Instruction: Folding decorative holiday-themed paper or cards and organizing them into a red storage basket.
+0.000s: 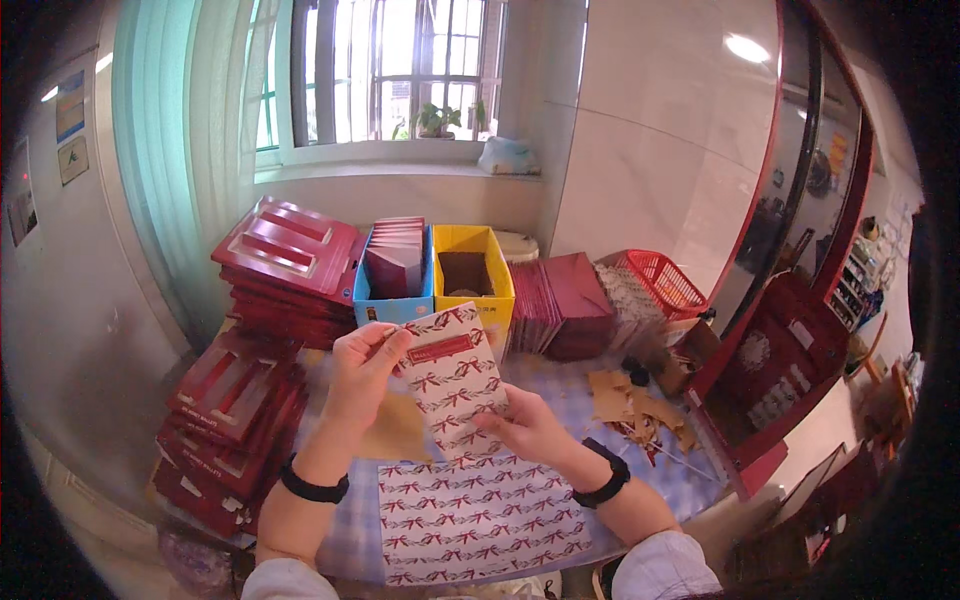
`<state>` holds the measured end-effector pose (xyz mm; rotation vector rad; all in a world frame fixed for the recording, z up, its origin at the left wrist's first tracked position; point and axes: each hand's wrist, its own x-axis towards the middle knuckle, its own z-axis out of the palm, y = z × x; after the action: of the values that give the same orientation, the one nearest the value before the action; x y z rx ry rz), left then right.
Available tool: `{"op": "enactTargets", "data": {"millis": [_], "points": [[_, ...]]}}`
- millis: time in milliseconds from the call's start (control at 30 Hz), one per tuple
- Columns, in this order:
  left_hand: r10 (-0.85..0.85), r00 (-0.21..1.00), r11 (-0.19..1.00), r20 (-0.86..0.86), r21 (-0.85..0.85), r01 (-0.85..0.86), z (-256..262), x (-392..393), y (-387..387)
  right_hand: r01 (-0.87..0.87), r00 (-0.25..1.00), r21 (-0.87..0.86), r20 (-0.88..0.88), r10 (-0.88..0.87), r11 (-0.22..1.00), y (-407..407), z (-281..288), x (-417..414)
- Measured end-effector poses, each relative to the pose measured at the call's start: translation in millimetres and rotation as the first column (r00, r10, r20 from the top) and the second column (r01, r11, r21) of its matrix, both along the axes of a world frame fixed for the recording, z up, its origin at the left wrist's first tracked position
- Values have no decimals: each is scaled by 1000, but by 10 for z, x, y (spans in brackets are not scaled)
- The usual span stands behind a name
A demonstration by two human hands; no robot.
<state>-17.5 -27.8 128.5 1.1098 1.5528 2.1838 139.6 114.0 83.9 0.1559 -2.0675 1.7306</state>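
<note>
A white folded card or money wallet (450, 387), printed with red bows and green garlands, is held up above the table. My left hand (367, 367) pinches its upper left corner between thumb and fingers. On its lower right edge, the thumb of my right hand (529, 427) lies across the front, and the fingers are hidden behind. A red panel with writing crosses the card's top. Below both hands lies a larger sheet (480, 529) with the same bow pattern. A piece of brown paper (397, 427) rests on the checked tablecloth (349, 536), partly covered by the card.
Stacked dark red printed packs (296, 240) stand at left. Behind the card are a blue box (394, 309) with upright cards and a yellow box (499, 277). Rows of red envelopes (577, 300), a red basket (667, 281), brown paper scraps (637, 409) and an open red box (772, 382) line the right.
</note>
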Motion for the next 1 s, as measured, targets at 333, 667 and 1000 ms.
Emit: {"op": "enactTargets", "data": {"millis": [333, 667, 1000], "points": [[-43, 999, 996, -6, -81, 43, -40, 139, 92, 146, 988, 4, 59, -146, 989, 39, 15, 1], [-284, 959, 931, -19, -243, 271, -144, 258, 204, 355, 930, -14, -90, -355, 935, 67, 51, 5], [0, 883, 996, -469, -78, -42, -451, 287, 348, 355, 919, -57, -162, -359, 933, 88, 6, -59]]}}
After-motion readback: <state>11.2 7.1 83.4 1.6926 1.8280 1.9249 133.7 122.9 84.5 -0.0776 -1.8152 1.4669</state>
